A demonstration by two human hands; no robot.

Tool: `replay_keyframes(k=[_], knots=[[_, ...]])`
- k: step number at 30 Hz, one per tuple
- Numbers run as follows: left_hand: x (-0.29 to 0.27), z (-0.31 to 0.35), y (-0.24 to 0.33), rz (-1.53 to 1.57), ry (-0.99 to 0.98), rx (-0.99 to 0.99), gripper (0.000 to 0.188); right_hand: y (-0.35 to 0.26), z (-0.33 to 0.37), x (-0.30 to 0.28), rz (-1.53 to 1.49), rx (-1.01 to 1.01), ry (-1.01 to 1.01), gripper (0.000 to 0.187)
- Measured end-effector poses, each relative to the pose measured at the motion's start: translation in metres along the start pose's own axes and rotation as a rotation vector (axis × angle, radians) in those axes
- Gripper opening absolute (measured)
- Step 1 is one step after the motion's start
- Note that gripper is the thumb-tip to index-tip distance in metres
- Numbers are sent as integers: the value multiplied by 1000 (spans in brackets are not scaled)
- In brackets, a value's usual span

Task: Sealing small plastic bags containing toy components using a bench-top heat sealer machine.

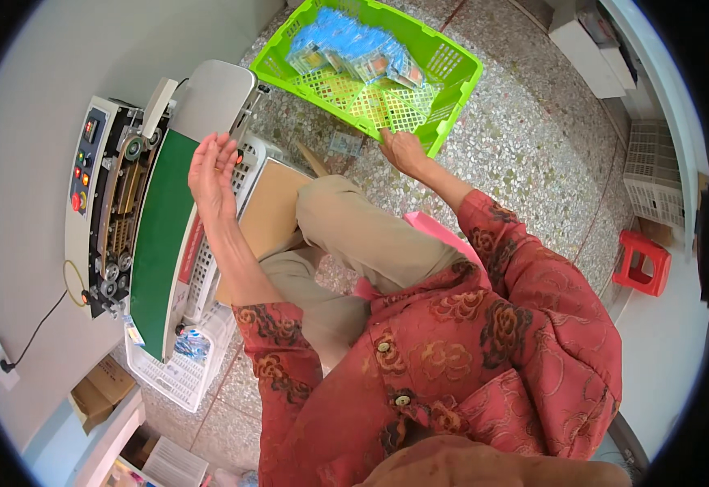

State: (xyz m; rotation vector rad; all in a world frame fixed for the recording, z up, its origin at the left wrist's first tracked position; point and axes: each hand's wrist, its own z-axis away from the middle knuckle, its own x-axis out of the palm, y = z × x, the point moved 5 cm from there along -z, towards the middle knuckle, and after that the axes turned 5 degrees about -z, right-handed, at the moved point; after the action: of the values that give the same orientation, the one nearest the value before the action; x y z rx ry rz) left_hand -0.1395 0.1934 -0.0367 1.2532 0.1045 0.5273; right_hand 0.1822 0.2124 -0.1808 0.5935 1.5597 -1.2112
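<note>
My right hand [404, 152] has its fingers hooked over the near rim of a bright green plastic basket [466, 88] on the floor. Clear packets with blue parts [353, 45] lie heaped along the basket's far side. My left hand [213, 180] is raised with loosely bent fingers and nothing visible in it. It hovers by the edge of a green conveyor belt [163, 235], part of a sealing machine [86, 166] with a panel of buttons and lights. At the belt's far end is a grey metal plate [213, 97].
A white basket [177, 377] with blue packets stands under the belt's near end. Cardboard [271, 203] lies beside my knee. A power cord [39, 331] runs to the wall. To the right are a red stool [643, 261] and stacked white crates [653, 174]. I sit on something pink [443, 233].
</note>
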Motion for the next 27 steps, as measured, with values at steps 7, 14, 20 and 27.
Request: replay_keyframes(k=[7, 14, 20, 27], knots=[[-4, 2, 3, 17, -5, 26, 30, -14, 8, 6, -27, 22, 13, 19], [-12, 2, 5, 35, 14, 26, 31, -36, 12, 11, -87, 35, 8, 15], [-4, 2, 5, 48, 0, 27, 29, -39, 9, 24, -133, 79, 22, 23], [-8, 8, 9, 23, 30, 24, 25, 27, -19, 9, -490, 197, -225, 48]])
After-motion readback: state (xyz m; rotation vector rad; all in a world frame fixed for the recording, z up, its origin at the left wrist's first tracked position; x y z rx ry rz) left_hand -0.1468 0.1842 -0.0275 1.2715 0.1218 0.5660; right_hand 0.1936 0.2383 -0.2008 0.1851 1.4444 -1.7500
